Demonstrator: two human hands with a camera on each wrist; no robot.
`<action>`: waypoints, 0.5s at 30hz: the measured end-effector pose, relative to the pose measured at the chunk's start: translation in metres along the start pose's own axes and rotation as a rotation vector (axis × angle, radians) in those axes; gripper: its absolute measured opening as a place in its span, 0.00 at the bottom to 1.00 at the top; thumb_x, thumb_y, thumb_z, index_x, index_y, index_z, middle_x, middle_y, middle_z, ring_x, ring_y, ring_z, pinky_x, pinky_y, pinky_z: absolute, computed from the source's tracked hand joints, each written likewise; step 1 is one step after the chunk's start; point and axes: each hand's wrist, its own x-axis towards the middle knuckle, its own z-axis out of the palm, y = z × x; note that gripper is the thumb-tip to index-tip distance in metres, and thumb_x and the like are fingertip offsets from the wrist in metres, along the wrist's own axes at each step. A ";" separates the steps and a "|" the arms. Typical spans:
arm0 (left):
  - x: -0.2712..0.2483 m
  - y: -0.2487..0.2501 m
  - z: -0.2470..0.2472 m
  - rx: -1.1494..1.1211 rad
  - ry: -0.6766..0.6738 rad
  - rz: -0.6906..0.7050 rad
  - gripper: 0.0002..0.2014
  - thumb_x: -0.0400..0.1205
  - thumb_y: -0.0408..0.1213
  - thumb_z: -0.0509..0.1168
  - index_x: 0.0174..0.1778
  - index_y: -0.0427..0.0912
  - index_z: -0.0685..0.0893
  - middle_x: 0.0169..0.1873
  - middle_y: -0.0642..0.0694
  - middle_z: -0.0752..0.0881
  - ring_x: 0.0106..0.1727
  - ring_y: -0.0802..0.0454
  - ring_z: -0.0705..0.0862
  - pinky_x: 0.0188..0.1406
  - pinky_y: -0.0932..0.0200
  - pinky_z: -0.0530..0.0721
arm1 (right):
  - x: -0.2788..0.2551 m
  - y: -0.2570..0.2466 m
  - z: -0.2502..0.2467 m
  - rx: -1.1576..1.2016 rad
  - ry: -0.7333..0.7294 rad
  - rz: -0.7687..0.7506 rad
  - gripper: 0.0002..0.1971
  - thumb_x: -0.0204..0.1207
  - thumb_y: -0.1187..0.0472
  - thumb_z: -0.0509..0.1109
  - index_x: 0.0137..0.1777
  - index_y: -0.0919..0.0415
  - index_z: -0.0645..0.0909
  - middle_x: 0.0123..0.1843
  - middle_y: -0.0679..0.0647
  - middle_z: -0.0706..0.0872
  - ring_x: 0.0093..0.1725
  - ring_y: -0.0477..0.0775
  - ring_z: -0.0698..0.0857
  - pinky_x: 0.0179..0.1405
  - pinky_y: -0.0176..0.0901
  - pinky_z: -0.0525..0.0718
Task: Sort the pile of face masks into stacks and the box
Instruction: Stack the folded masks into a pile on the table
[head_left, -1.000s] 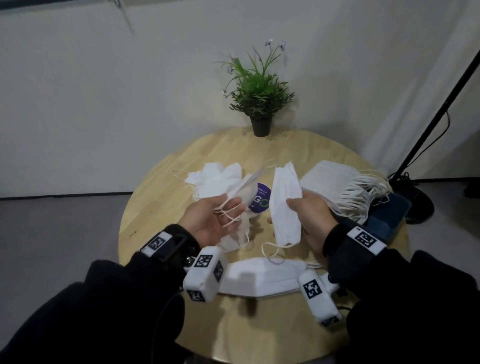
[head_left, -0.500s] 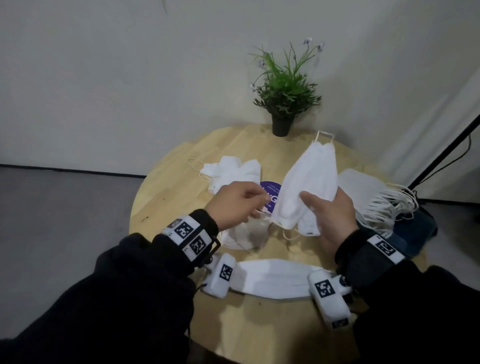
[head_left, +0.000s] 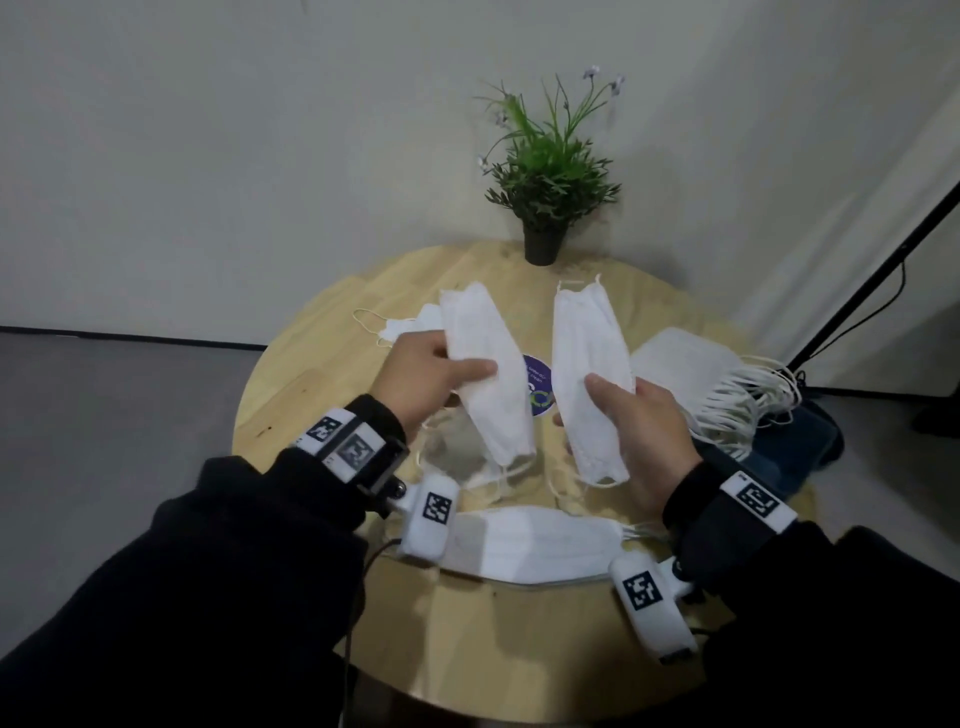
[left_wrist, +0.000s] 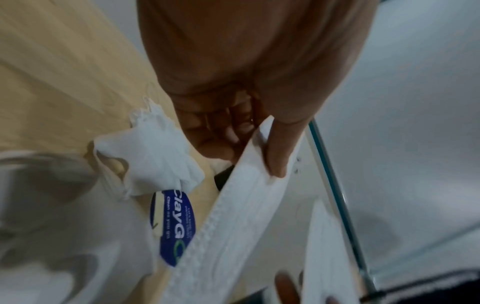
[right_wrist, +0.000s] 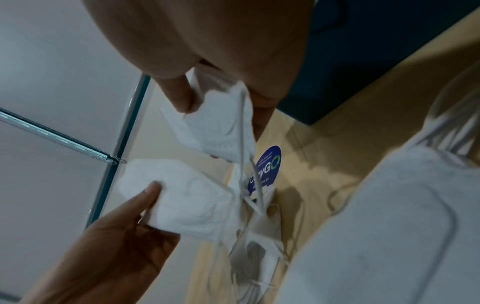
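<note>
Half a second ago your right hand (head_left: 641, 434) held the white bundle while your left hand (head_left: 423, 379) was curled near its lower edge. Now it is split: one folded mask (head_left: 491, 371) in the left, a second mask (head_left: 589, 374) in the right, apart, both raised over the middle of the bench (head_left: 311, 389). Judgement: two stuck masks are now separated, so each can go to its own stack or the box.

Fingers: left thumb lies across the mask's face, fingers (left_wrist: 221, 131) curled behind it, a pinch at mid-length. Right thumb (right_wrist: 179, 92) presses the front of its mask, fingers behind, gripping.

Still unsorted: a crumpled pile (head_left: 410, 327) at far left. One stack (head_left: 530, 540) lies flat at the near edge, another stack (head_left: 680, 364) at right with loops fanned over a dark box (head_left: 789, 452).
</note>
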 end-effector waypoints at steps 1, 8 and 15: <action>0.001 0.003 -0.006 -0.075 0.004 -0.019 0.09 0.78 0.31 0.79 0.53 0.38 0.92 0.48 0.44 0.96 0.53 0.41 0.94 0.57 0.39 0.92 | 0.001 0.000 -0.003 -0.014 0.008 0.007 0.11 0.85 0.59 0.73 0.61 0.65 0.88 0.50 0.60 0.96 0.48 0.61 0.94 0.50 0.53 0.92; -0.022 0.008 0.020 -0.389 -0.177 -0.092 0.09 0.81 0.29 0.74 0.56 0.34 0.91 0.54 0.37 0.94 0.51 0.43 0.93 0.50 0.49 0.94 | -0.008 -0.004 -0.003 -0.089 -0.125 -0.075 0.08 0.78 0.66 0.79 0.37 0.61 0.93 0.41 0.58 0.95 0.40 0.53 0.93 0.40 0.49 0.91; -0.025 -0.004 0.045 -0.535 -0.077 -0.172 0.15 0.79 0.26 0.75 0.62 0.33 0.89 0.56 0.36 0.93 0.51 0.42 0.92 0.50 0.51 0.92 | -0.012 0.002 0.007 0.065 -0.295 0.151 0.24 0.82 0.40 0.69 0.68 0.57 0.88 0.63 0.60 0.93 0.64 0.63 0.91 0.69 0.64 0.85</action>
